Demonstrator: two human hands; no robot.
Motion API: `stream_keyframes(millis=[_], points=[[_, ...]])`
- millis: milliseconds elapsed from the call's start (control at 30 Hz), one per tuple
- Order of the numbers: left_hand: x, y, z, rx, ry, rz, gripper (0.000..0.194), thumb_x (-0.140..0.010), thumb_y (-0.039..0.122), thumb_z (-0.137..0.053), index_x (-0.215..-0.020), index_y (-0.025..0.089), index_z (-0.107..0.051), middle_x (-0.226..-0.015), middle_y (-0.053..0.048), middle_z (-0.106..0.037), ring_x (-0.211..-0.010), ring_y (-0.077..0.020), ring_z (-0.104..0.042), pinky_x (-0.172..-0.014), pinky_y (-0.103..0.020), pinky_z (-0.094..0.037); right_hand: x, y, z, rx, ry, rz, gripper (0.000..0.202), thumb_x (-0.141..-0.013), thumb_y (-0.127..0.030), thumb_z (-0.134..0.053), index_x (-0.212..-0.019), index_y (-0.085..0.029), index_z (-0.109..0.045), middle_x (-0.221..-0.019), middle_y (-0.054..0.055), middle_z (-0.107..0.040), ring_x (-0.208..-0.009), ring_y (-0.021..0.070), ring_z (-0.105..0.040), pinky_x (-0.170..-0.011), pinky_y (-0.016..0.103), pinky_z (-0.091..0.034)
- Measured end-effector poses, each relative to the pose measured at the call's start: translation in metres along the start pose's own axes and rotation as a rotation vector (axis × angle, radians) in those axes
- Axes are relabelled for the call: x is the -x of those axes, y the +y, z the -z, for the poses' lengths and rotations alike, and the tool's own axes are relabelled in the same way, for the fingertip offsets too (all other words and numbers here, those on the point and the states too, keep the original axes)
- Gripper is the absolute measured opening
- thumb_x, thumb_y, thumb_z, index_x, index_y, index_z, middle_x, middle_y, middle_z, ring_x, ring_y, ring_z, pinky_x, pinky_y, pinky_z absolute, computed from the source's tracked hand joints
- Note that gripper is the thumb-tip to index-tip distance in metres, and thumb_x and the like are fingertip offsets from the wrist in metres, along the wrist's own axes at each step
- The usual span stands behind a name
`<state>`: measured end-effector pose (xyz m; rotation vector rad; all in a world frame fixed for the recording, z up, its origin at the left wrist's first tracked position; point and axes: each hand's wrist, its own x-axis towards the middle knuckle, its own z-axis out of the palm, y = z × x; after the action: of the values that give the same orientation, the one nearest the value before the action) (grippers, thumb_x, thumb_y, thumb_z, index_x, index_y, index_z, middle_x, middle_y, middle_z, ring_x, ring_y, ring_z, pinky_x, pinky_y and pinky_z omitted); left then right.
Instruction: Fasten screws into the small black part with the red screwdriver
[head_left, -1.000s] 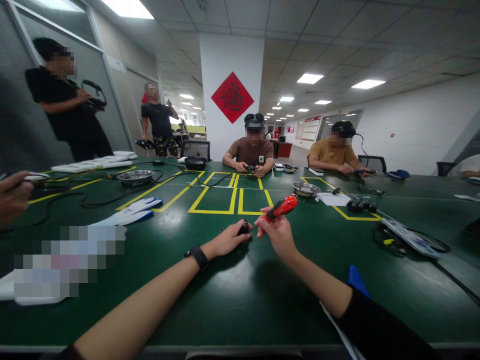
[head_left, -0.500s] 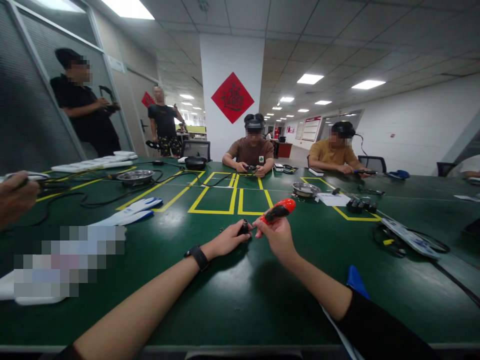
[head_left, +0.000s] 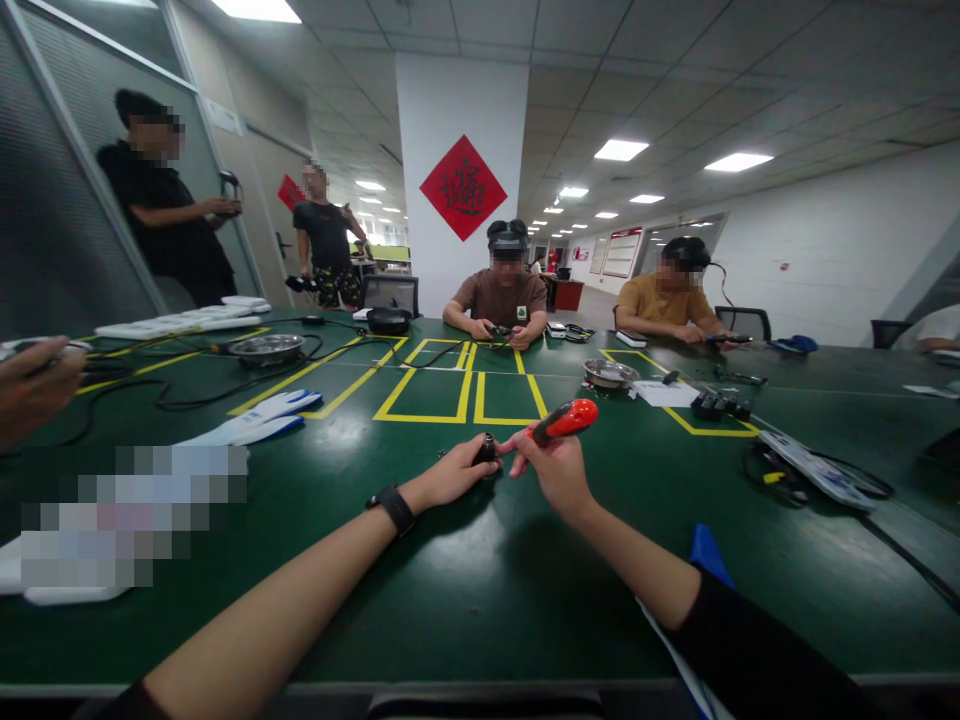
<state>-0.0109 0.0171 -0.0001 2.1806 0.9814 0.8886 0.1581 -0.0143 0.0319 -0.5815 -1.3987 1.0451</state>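
Observation:
My left hand (head_left: 456,472) grips a small black cylindrical part (head_left: 487,448) with a metallic top and holds it at the green table (head_left: 420,600). In my right hand (head_left: 559,470) is a screwdriver (head_left: 568,420) with a fat red and black handle, its butt end tilted up to the right. My right index finger reaches to the black part. The screwdriver's shaft and tip cannot be made out behind the fingers. Tiny dark pieces (head_left: 441,454) lie just left of the black part.
Gloves (head_left: 262,418) lie to the left, near a co-worker's hand (head_left: 37,385). Metal bowls (head_left: 611,373), black blocks (head_left: 720,405) and a power strip (head_left: 814,468) with cables are on the right. Yellow tape (head_left: 420,419) marks the table. Two co-workers sit opposite.
My right index finger has straightened toward the black part, and the screwdriver handle has turned slightly in my grip. My left hand keeps its place. The whole view has shifted slightly.

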Motion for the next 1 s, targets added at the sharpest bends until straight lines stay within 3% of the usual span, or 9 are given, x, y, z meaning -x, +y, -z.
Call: stream_keyframes(millis=[367,467,567,700,800,1000], points=[[0.002,0.003,0.001,0.004,-0.039,-0.008,0.026,-0.082,0.028,-0.049,-0.106,0.018,-0.051,-0.097,-0.004,-0.061,-0.089,-0.0177,-0.056,-0.083,-0.031,-0.042,0.008,-0.005,0.003,0.068,0.114,0.083,0.023,-0.080,-0.037,-0.056,-0.075,-0.021,-0.041,-0.056,-0.006,-0.059,-0.032,0.0064,-0.045,-0.034,0.019,-0.035],[0.002,0.000,0.004,-0.062,0.036,-0.021,0.046,-0.072,0.034,-0.062,-0.114,0.019,-0.048,-0.106,-0.007,-0.058,-0.097,-0.0215,-0.054,-0.088,-0.035,-0.041,0.008,-0.005,0.005,0.086,0.214,0.136,0.021,-0.082,-0.037,-0.053,-0.075,-0.021,-0.041,-0.055,-0.006,-0.057,-0.032,0.0058,-0.043,-0.034,0.019,-0.033],[0.002,-0.003,0.010,-0.151,0.142,0.031,0.067,-0.060,0.038,-0.072,-0.118,0.018,-0.046,-0.102,-0.008,-0.058,-0.094,-0.0240,-0.055,-0.086,-0.038,-0.042,0.007,-0.008,0.007,0.112,0.374,0.249,0.017,-0.085,-0.034,-0.050,-0.076,-0.021,-0.042,-0.060,-0.006,-0.057,-0.040,0.0060,-0.046,-0.043,0.020,-0.039],[0.002,-0.002,0.014,-0.042,0.024,-0.035,0.054,-0.070,0.032,-0.065,-0.118,0.019,-0.047,-0.107,-0.008,-0.060,-0.099,-0.0204,-0.055,-0.090,-0.035,-0.040,0.004,-0.011,0.011,0.129,0.425,0.293,0.014,-0.085,-0.031,-0.049,-0.077,-0.021,-0.044,-0.063,-0.005,-0.055,-0.046,0.0067,-0.048,-0.049,0.021,-0.041],[0.001,-0.003,0.012,-0.061,0.053,-0.039,0.064,-0.064,0.034,-0.070,-0.121,0.020,-0.046,-0.115,-0.009,-0.058,-0.108,-0.0219,-0.052,-0.097,-0.038,-0.034,0.003,-0.009,0.011,0.124,0.390,0.265,0.014,-0.084,-0.032,-0.050,-0.078,-0.021,-0.044,-0.062,-0.006,-0.053,-0.045,0.0066,-0.046,-0.047,0.021,-0.040],[-0.002,-0.014,0.003,-0.134,0.061,0.090,0.037,-0.061,0.048,-0.069,-0.081,0.017,-0.067,-0.084,-0.004,-0.067,-0.087,-0.0223,-0.058,-0.089,-0.037,-0.040,0.004,-0.006,0.011,0.115,0.367,0.241,0.016,-0.084,-0.033,-0.050,-0.077,-0.021,-0.043,-0.061,-0.006,-0.053,-0.044,0.0064,-0.045,-0.046,0.020,-0.038]])
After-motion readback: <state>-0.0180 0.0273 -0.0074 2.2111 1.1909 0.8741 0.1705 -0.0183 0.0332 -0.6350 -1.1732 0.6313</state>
